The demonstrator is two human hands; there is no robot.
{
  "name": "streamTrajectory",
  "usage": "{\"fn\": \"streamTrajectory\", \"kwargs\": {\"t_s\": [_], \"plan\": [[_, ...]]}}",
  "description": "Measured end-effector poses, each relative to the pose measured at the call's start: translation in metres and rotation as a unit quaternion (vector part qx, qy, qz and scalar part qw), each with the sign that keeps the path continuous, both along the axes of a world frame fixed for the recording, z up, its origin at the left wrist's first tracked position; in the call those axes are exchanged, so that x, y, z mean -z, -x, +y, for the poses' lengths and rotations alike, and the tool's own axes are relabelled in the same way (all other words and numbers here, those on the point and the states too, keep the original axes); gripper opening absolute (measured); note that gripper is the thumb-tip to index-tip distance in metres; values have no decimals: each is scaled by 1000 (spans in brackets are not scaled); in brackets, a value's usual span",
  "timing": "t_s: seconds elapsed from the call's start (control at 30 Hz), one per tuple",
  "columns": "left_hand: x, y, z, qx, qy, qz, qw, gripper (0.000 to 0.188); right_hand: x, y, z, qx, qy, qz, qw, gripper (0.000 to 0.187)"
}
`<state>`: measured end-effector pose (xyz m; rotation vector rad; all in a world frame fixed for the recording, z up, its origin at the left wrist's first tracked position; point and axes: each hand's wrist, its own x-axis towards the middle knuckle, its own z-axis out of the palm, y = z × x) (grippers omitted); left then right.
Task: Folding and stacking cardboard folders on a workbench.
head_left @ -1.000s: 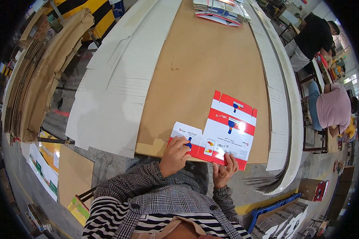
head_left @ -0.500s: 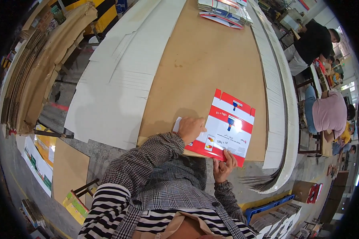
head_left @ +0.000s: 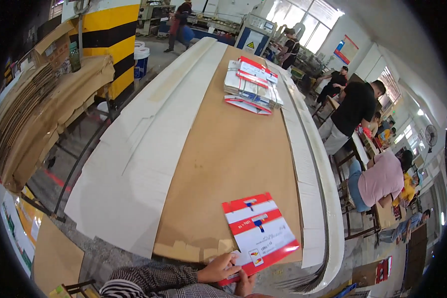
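Observation:
A flat red-and-white printed carton [head_left: 261, 229] with small blue pictures lies tilted over the near end of the brown tabletop sheet. My left hand [head_left: 219, 269] is at its lower left edge, fingers bent and closed on the cardboard there. Close beside it, my right hand [head_left: 245, 284] grips the carton's near edge, with the thumb on top and the other fingers mostly hidden. Both hands are low in the picture and almost touch each other.
At the table's far end is a tied stack of flat cartons [head_left: 252, 84]. White corrugated sheets [head_left: 134, 154] cover the left side. Brown cardboard [head_left: 59, 109] is piled on a rack at left. Several people work along benches at right, one in a pink shirt [head_left: 382, 176].
My right hand has shifted leftward along the carton's near edge to beside my left hand. The view has tilted up, so the table's far end and more of the room show.

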<state>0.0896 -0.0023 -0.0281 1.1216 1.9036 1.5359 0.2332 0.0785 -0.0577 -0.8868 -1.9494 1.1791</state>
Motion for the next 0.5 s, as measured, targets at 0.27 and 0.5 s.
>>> {"fn": "streamTrajectory", "kwargs": {"t_s": [0.27, 0.5], "plan": [[0, 84, -73, -211, 2, 149, 966, 9, -32, 137, 291, -248, 391, -57, 884, 51], [29, 115, -30, -451, -209, 113, 860, 11, 56, 488, 474, -207, 139, -128, 960, 24]]}}
